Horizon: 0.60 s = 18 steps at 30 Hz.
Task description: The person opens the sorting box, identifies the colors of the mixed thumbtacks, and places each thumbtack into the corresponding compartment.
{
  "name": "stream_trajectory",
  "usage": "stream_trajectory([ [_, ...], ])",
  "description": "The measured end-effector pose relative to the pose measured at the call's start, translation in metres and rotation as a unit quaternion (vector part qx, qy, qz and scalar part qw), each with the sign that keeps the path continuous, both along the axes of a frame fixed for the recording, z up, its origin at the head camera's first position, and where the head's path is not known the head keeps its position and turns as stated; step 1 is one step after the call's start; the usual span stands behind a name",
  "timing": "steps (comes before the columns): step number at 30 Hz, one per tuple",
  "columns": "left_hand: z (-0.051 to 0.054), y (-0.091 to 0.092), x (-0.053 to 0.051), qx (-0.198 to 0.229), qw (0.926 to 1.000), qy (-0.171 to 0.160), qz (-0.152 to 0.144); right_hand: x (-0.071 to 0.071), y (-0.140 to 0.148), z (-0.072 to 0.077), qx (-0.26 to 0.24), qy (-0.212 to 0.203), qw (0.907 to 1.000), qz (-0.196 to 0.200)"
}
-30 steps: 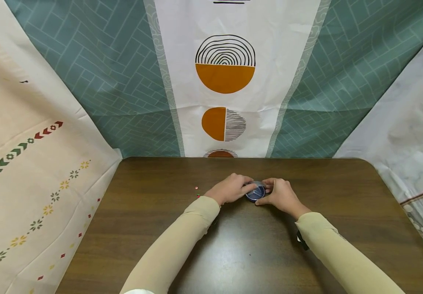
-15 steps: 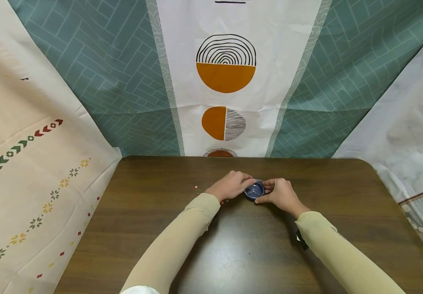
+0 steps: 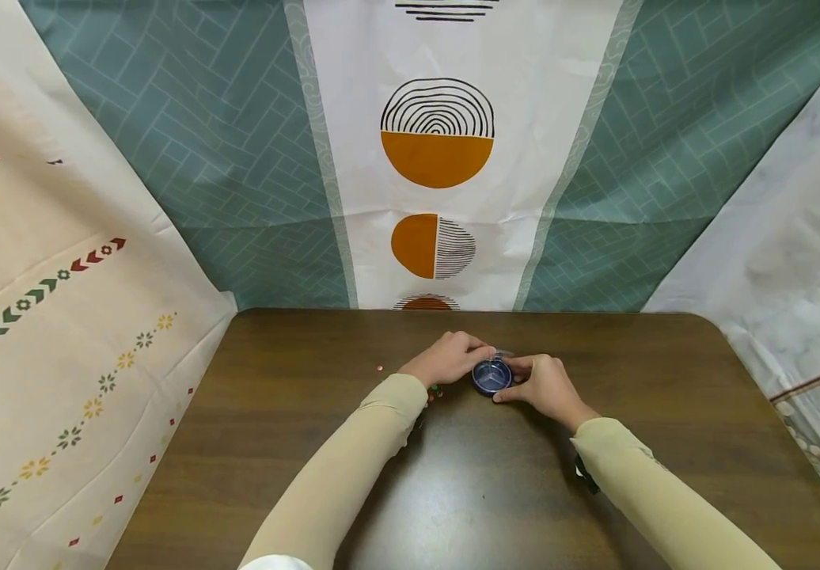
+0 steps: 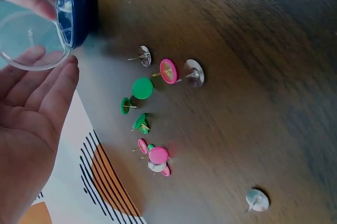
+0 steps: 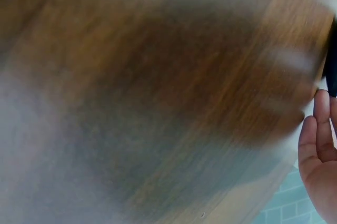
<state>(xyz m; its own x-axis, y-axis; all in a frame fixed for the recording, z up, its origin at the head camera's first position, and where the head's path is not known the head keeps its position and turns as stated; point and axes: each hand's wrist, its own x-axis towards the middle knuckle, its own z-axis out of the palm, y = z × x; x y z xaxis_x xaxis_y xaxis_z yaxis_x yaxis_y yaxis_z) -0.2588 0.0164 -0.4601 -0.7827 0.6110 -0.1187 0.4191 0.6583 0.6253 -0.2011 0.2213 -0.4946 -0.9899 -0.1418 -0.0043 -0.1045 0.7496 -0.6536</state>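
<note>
A small round blue box (image 3: 491,377) with dividers inside stands on the table, its clear lid (image 4: 31,37) raised. My left hand (image 3: 449,360) holds the lid at its edge; in the left wrist view the left hand's fingers (image 4: 39,84) lie against the clear plastic. The right hand (image 3: 545,384) grips the blue box from the right, thumb at the near side. The right wrist view catches only part of that hand, beside a dark edge. Several pink, green and silver thumbtacks (image 4: 142,88) lie loose on the table below the left wrist.
The brown wooden table (image 3: 275,443) bears a lone silver thumbtack (image 4: 257,200) apart from the others and a reddish one (image 3: 380,368) farther left. A patterned curtain (image 3: 438,158) hangs behind the table, with cloth at both sides.
The clear lid has swung back from over the blue box, baring its dividers. The box has shifted slightly left. More thumbtacks show near the left wrist.
</note>
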Motion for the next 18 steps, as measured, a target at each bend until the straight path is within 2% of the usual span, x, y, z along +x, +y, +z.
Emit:
stream_trajectory([
  [7,-0.003,0.000,-0.006,0.010,0.9990,-0.027,0.035,0.000,-0.001,0.000,0.003,0.003,1.0000,0.003],
  [14,-0.001,0.002,-0.012,0.036,0.9934,-0.086,0.067,-0.002,-0.002,0.001,0.026,0.011,0.9996,0.006],
  [18,0.001,0.005,-0.015,0.072,0.9877,-0.119,0.072,-0.003,-0.003,0.003,0.028,0.012,0.9995,0.011],
])
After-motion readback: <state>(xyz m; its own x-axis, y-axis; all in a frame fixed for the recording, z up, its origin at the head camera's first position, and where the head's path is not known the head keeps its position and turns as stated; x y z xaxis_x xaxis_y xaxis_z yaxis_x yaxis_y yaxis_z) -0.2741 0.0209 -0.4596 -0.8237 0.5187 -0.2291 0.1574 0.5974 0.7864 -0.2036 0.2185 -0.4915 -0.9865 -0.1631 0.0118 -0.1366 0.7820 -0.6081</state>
